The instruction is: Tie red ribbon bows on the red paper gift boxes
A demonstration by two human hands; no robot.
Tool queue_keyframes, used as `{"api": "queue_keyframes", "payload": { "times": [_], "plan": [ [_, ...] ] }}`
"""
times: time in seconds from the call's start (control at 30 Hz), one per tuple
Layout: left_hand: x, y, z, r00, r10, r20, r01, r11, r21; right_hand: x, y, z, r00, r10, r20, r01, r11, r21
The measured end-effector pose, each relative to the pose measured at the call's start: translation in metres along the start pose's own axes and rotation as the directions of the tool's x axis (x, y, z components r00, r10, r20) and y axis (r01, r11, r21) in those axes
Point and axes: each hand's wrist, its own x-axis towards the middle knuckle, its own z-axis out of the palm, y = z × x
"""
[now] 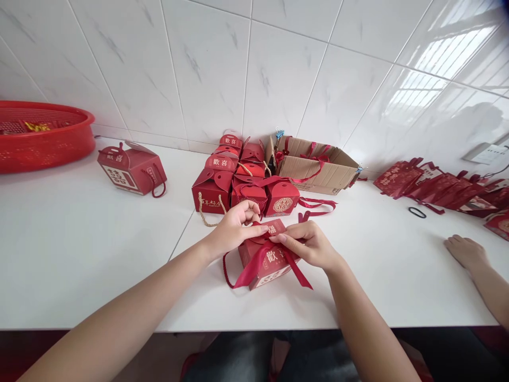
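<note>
A red card box [273, 261] sits near the front edge of the white desk [119, 254], in front of a cluster of similar boxes [212, 185], with both of the person's hands at its top. It looks light and folded from thin card, so its walls would be fairly stiff but easy to dent or crease if squeezed; its lower side walls look the safest hold, with the cord handle [226, 270] on its left side as another. The wide ribbon [254, 265] across it looks soft and slippery, better gripped close to the crossing than by its loose tails. The right hand [312, 244] pinches the ribbon between thumb and forefinger above the box; on the left hand [238, 228] the fingers curl and the thumb reaches over the ribbon, but I cannot tell whether they pinch it. The box stands upright, its lettered panel sloping towards the person and turned a little to the right, and its long axis appears to run slantwise, from near left to far right
</note>
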Motion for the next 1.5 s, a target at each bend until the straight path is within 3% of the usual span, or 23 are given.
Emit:
{"api": "queue_keyframes", "payload": {
  "times": [0.37,0.5,0.6,0.77,0.9,1.27,1.33,1.4,1.5],
  "plan": [
    [0.001,0.004,0.003,0.998,-0.056,0.008,0.057,0.989,-0.133,0.001,-0.002,-0.001,0.998,-0.028,0.05,0.03,0.999,-0.027],
    [-0.001,0.005,0.001,0.998,-0.052,0.031,0.055,0.994,-0.097,0.0,0.0,-0.004,0.997,0.015,0.076,-0.019,0.999,0.047],
    [-0.003,0.006,0.0,0.998,-0.041,0.054,0.044,0.998,-0.055,-0.001,0.005,-0.007,0.998,0.062,0.023,-0.065,0.984,0.163],
    [-0.004,0.004,0.0,0.999,-0.042,0.034,0.046,0.992,-0.121,0.001,0.013,-0.009,0.974,0.184,-0.134,-0.137,0.944,0.302],
    [-0.004,0.0,0.0,0.999,-0.041,-0.003,0.04,0.984,-0.176,0.003,0.019,-0.008,0.966,0.207,-0.153,-0.133,0.909,0.394],
    [-0.005,-0.004,0.002,1.0,-0.003,0.025,0.008,0.978,-0.208,0.004,0.021,-0.008,0.952,0.204,-0.227,-0.109,0.921,0.374],
    [-0.005,-0.004,0.001,0.999,-0.004,0.033,0.01,0.98,-0.197,0.001,0.023,-0.016,0.975,0.125,-0.182,-0.064,0.948,0.311],
    [-0.006,-0.004,0.0,0.999,-0.004,0.037,0.01,0.984,-0.175,-0.003,0.028,-0.026,1.0,0.02,-0.003,-0.019,0.972,0.235],
    [-0.006,-0.004,-0.001,0.999,0.008,0.032,-0.003,0.99,-0.139,-0.008,0.041,-0.041,0.945,-0.029,0.325,-0.025,0.987,0.16]
  ]
}}
